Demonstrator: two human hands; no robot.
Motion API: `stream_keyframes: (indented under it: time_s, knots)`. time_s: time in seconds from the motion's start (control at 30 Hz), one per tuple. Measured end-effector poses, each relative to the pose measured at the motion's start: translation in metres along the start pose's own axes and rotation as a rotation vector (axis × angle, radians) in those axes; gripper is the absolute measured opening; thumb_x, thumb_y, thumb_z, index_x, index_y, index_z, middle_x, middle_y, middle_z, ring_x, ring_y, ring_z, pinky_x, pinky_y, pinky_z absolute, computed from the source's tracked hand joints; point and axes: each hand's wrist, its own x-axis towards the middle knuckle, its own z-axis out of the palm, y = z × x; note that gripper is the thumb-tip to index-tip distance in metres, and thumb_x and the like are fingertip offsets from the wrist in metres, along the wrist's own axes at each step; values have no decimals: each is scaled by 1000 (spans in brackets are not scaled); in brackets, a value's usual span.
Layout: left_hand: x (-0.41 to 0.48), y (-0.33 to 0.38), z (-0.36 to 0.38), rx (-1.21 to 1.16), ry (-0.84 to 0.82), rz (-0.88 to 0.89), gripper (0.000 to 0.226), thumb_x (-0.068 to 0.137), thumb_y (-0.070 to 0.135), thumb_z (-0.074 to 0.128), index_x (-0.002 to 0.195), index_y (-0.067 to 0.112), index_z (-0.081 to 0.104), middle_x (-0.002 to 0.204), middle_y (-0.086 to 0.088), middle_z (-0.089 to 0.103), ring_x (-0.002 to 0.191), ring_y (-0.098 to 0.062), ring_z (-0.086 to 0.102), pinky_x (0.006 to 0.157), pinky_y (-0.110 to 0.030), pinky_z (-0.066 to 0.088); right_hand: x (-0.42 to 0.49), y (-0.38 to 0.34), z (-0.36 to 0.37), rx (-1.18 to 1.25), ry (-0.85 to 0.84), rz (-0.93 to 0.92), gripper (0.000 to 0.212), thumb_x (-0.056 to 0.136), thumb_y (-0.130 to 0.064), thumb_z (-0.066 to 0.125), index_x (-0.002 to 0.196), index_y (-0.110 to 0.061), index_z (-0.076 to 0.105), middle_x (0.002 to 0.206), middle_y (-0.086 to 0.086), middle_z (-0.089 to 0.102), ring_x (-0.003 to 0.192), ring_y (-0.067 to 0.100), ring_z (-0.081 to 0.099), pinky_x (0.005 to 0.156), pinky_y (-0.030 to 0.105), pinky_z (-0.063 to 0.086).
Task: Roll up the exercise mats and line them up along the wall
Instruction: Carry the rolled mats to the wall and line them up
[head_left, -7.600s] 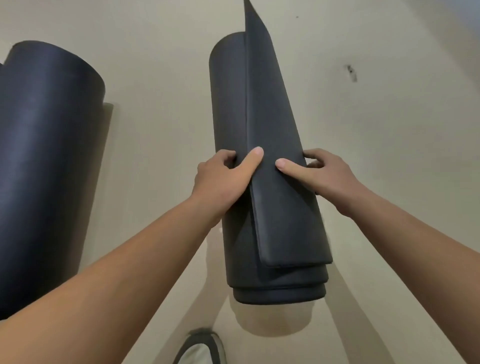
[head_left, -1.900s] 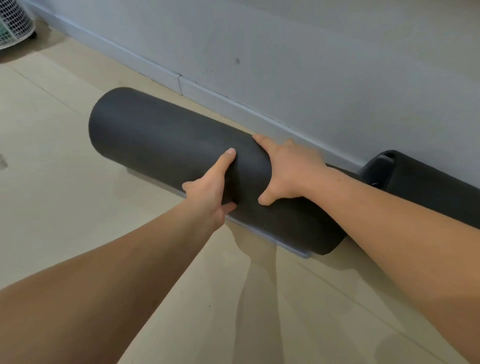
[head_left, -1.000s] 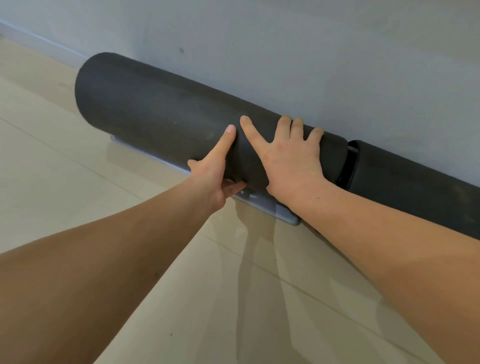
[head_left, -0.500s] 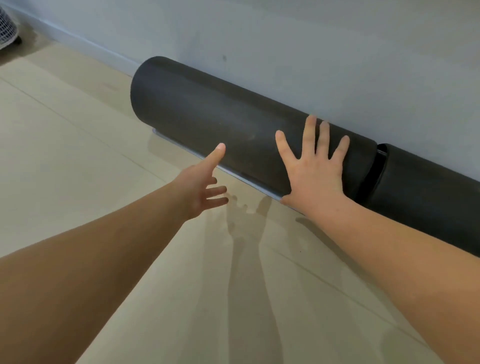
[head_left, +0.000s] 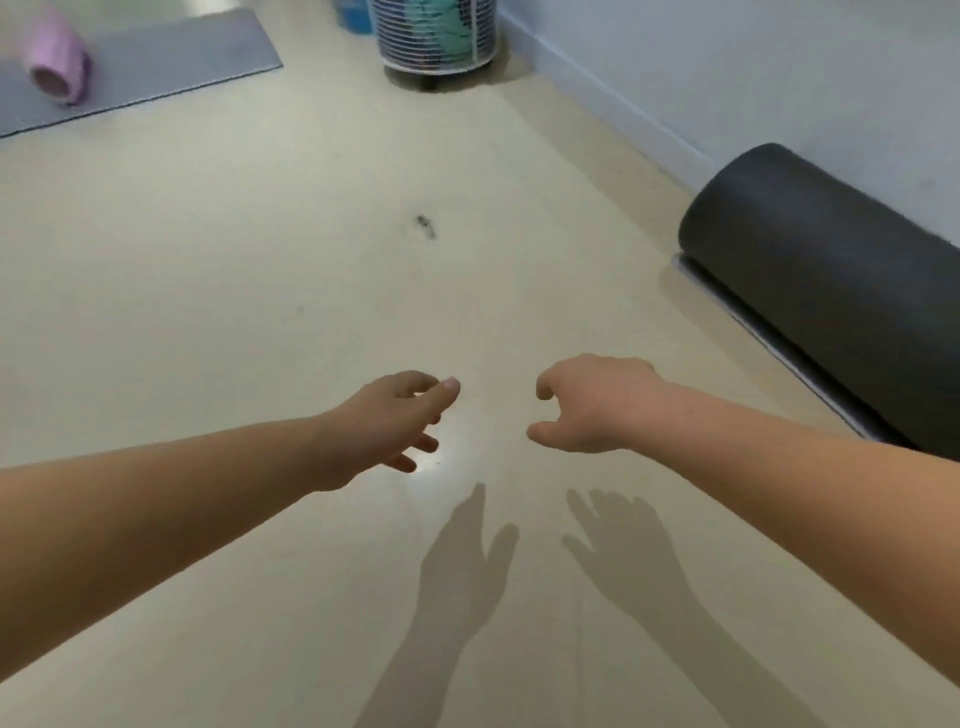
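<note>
A rolled dark grey mat (head_left: 831, 280) lies on the floor along the wall (head_left: 779, 67) at the right, its loose edge showing underneath. A grey mat (head_left: 156, 67) lies flat on the floor at the far left, with a small pink roll (head_left: 54, 60) resting on it. My left hand (head_left: 395, 421) and my right hand (head_left: 592, 402) hover over the bare floor in the middle, both empty with fingers loosely apart, well away from the dark roll.
A white floor fan (head_left: 436, 36) stands near the wall at the top, with a blue object (head_left: 353, 13) beside it. A white skirting board runs along the wall. A small dark mark (head_left: 426, 227) is on the beige floor.
Both hands have come off the dark rolled mat, which stays against the wall. My view has swung left toward the room, and the flat grey mat and fan have come into sight.
</note>
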Motion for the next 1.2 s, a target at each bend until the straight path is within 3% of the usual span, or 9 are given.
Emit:
stream_keyframes:
  time_s: [0.2, 0.37, 0.53, 0.6, 0.7, 0.83, 1.0, 1.1, 1.2]
  knots:
    - [-57, -141, -134, -157, 180, -111, 56, 105, 59, 53, 149, 26, 53, 134, 6, 62, 104, -12, 75, 88, -38, 64, 31, -196, -37, -130, -23, -261, 59, 99, -61, 57, 152, -35, 51, 141, -10, 60, 127, 22, 61, 96, 37, 50]
    - [-89, -240, -204, -387, 308, -159, 62, 105, 57, 54, 156, 25, 46, 136, 4, 61, 104, -12, 74, 87, -36, 63, 60, -350, -37, -149, -34, -361, 54, 98, -62, 60, 145, -35, 58, 133, -11, 64, 121, 19, 63, 93, 35, 49]
    - [-125, -317, -267, -512, 444, -205, 67, 104, 54, 56, 161, 24, 38, 115, 14, 63, 109, -19, 73, 98, -46, 61, 91, -487, -33, 142, 22, -437, 43, 97, -53, 66, 130, -25, 71, 109, -11, 63, 106, 17, 66, 92, 35, 55]
    - [-142, -343, -299, -496, 531, -223, 67, 104, 54, 56, 161, 23, 38, 109, 12, 63, 112, -24, 71, 100, -48, 60, 96, -540, -20, 348, 1, -457, 33, 97, -46, 69, 115, -19, 76, 99, -10, 68, 97, 18, 69, 82, 32, 54]
    - [-165, -376, -354, -369, 686, -221, 65, 105, 53, 56, 160, 21, 40, 130, 6, 61, 118, -22, 64, 105, -43, 56, 98, -609, 4, 470, -66, -490, 25, 95, -43, 71, 101, -19, 78, 94, -2, 75, 94, 22, 75, 78, 33, 58]
    - [-207, -422, -432, -89, 920, -205, 42, 106, 40, 60, 145, 23, 56, 139, 1, 60, 125, -21, 58, 104, -35, 48, 91, -681, 25, 512, -168, -535, 23, 96, -42, 71, 100, -20, 77, 94, 7, 79, 89, 24, 78, 73, 35, 58]
    - [-248, -502, -489, 182, 933, -523, 67, 100, 51, 61, 153, 14, 46, 149, -12, 53, 132, -36, 54, 104, -50, 51, 81, -726, 41, 499, -255, -608, 24, 101, -40, 69, 107, -18, 76, 101, 3, 77, 88, 17, 77, 82, 36, 61]
    - [-251, -528, -483, -32, 825, -647, 92, 89, 77, 60, 149, 11, 42, 144, -11, 55, 127, -36, 57, 102, -50, 52, 81, -732, 52, 512, -298, -599, 23, 102, -38, 68, 111, -19, 76, 103, 2, 76, 88, 15, 77, 81, 36, 63]
    - [-250, -538, -480, -151, 765, -710, 141, 56, 104, 58, 160, 12, 30, 156, -10, 49, 139, -38, 51, 112, -54, 47, 84, -731, 58, 548, -331, -553, 31, 103, -38, 67, 126, -18, 71, 110, 1, 73, 95, 18, 76, 85, 39, 64]
